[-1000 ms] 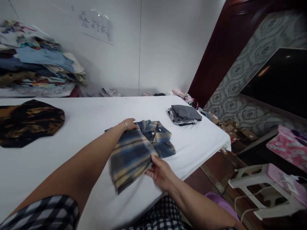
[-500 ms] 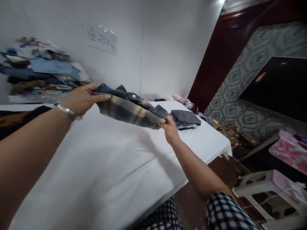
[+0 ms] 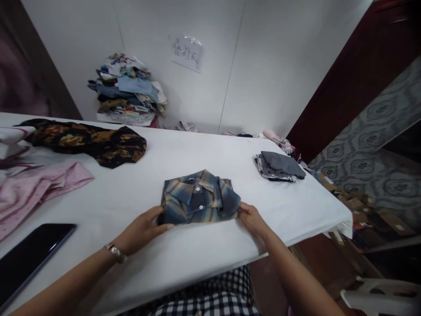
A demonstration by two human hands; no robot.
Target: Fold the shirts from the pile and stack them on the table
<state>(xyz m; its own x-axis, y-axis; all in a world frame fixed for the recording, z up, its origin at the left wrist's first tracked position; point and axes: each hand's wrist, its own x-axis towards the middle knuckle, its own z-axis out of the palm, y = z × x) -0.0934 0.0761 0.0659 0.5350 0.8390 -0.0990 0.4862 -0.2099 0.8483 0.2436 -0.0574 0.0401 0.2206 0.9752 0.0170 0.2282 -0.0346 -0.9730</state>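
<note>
A folded plaid shirt (image 3: 205, 199) in blue, tan and dark tones lies on the white-covered table (image 3: 190, 252), collar away from me and two white buttons showing. My left hand (image 3: 146, 226), with a metal bracelet at the wrist, pinches its near left corner between thumb and fingers. On the opposite side my right hand (image 3: 251, 217) grips the shirt's right edge. The fingertips under the cloth are partly hidden.
A folded stack topped by a dark grey garment (image 3: 281, 166) sits to the right. At left lie a dark patterned garment (image 3: 88, 140), a pink shirt (image 3: 42, 188) and a black phone-like slab (image 3: 33, 254). A tall clothes pile (image 3: 130, 92) stands behind.
The plaid shirt has come down from the air onto the table, its collar side now facing up. Both hands lowered with it, still holding its sides. The view swung left.
</note>
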